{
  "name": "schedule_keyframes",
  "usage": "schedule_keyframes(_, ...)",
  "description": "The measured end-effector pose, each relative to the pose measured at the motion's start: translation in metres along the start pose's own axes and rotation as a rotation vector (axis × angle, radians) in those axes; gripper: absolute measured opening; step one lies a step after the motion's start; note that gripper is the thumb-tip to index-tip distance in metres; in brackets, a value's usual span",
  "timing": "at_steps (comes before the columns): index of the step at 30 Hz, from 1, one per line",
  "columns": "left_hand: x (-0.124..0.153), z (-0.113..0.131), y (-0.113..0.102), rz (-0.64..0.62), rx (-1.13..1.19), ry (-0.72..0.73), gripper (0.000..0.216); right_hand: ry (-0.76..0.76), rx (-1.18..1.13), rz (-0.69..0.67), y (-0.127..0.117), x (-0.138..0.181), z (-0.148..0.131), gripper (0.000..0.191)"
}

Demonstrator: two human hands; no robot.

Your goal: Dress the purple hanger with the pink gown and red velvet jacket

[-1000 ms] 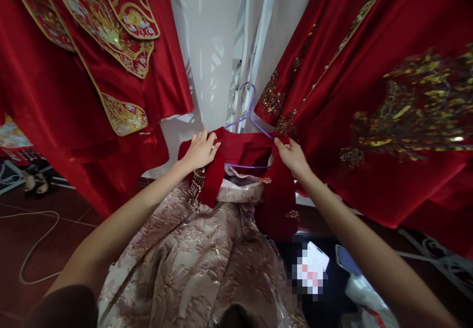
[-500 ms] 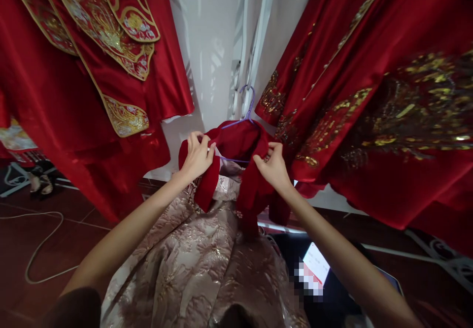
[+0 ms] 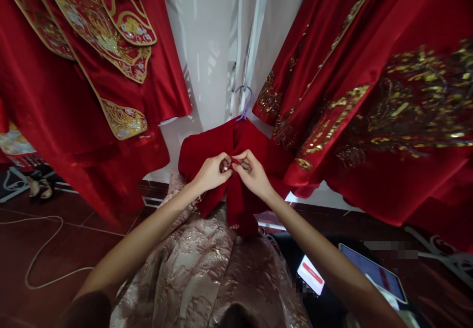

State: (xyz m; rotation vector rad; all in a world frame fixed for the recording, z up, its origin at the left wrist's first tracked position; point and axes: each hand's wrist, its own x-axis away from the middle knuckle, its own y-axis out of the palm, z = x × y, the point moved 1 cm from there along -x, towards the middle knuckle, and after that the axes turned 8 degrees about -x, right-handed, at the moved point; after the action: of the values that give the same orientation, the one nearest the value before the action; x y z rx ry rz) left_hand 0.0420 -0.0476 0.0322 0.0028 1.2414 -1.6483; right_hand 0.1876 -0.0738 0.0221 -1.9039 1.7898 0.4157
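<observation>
A dark red velvet jacket (image 3: 201,153) hangs on a purple wire hanger (image 3: 244,102) over a pink brocade dress (image 3: 207,274). My left hand (image 3: 213,172) and my right hand (image 3: 251,171) meet at the jacket's front, just below the collar. Both pinch the two front edges together, fingertips touching. What sits between the fingertips is too small to make out. The hanger's hook rests against a white wall fitting.
Red embroidered gowns hang at the left (image 3: 84,72) and right (image 3: 377,86), close to both arms. A white wall (image 3: 207,47) stands behind. On the dark floor lie a cable (image 3: 40,269), a tablet (image 3: 373,271), a card (image 3: 311,281) and shoes (image 3: 39,187).
Both hands slid from the jacket's shoulders inward to its front centre, drawing the two edges together. The jacket now covers the hanger's bar and the dress's neckline.
</observation>
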Motion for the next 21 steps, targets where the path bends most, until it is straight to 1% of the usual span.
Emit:
schedule_keyframes(3,0.008,-0.007,0.000,0.027,0.126,-0.039,0.022,0.042,-0.052,-0.017,-0.006,0.005,0.001,0.035)
schedule_keyframes(4,0.010,-0.009,0.000,0.027,0.155,-0.060,0.024,0.046,-0.070,-0.032,-0.008,0.007,0.002,0.036)
schedule_keyframes(6,0.014,-0.014,0.000,0.037,0.171,-0.095,0.024,0.047,-0.100,-0.073,-0.011,0.009,0.004,0.033)
schedule_keyframes(8,0.017,-0.016,-0.001,0.071,0.124,-0.092,0.023,0.051,-0.102,-0.099,-0.012,0.010,0.006,0.028)
schedule_keyframes(12,0.019,-0.012,-0.004,0.165,0.006,-0.015,0.019,0.064,-0.079,-0.070,-0.012,0.008,0.010,0.025)
schedule_keyframes(15,0.018,-0.010,-0.004,0.233,0.036,-0.014,0.011,0.058,-0.038,-0.046,-0.011,0.006,0.010,0.026)
schedule_keyframes(17,0.017,-0.009,-0.004,0.235,0.077,-0.012,0.008,0.040,0.005,-0.029,-0.010,0.005,0.009,0.024)
schedule_keyframes(21,0.018,-0.006,-0.005,0.153,0.162,0.012,0.007,0.009,0.065,0.033,-0.007,0.007,0.007,0.022)
